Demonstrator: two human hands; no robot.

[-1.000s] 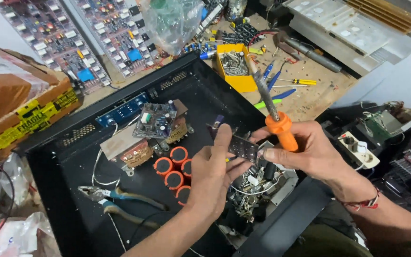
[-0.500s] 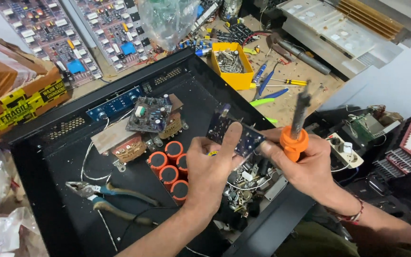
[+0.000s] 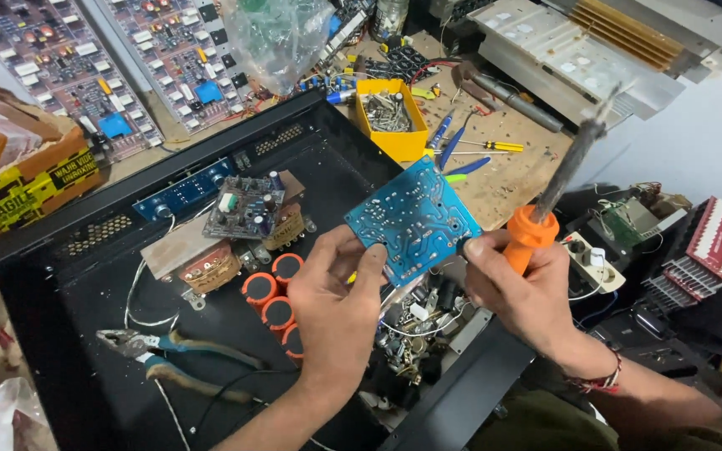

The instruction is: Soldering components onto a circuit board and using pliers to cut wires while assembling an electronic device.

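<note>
A person's two hands hold a small blue circuit board (image 3: 415, 219) at the centre of the frame, above an open black amplifier chassis (image 3: 85, 334). The board, seen half a second ago with its dark, component-laden side up, is now turned over so its blue soldered face looks at the camera. It sits tilted like a diamond, its long axis running from lower left to upper right, one corner pointing toward the yellow parts bin (image 3: 390, 125) at top centre.

The left hand (image 3: 336, 305) pinches the board's lower-left edge, thumb and fingertips pressed onto it. The right hand (image 3: 521, 292) steadies the right edge with its thumb while its fingers are wrapped tight round the orange handle of a soldering iron (image 3: 555, 196). The iron, earlier nearly upright, now leans with its dark tip toward the upper right of the frame, and the tip is blurred.

Below the board, loose wires and small parts lie in the chassis. Left of the hands stand orange capacitors (image 3: 273, 292), a transformer (image 3: 202, 267) and another green board (image 3: 248, 205). Blue-handled pliers (image 3: 173, 355) lie at lower left. Screwdrivers (image 3: 461, 150) rest on the wooden table (image 3: 511, 175) at upper right.
</note>
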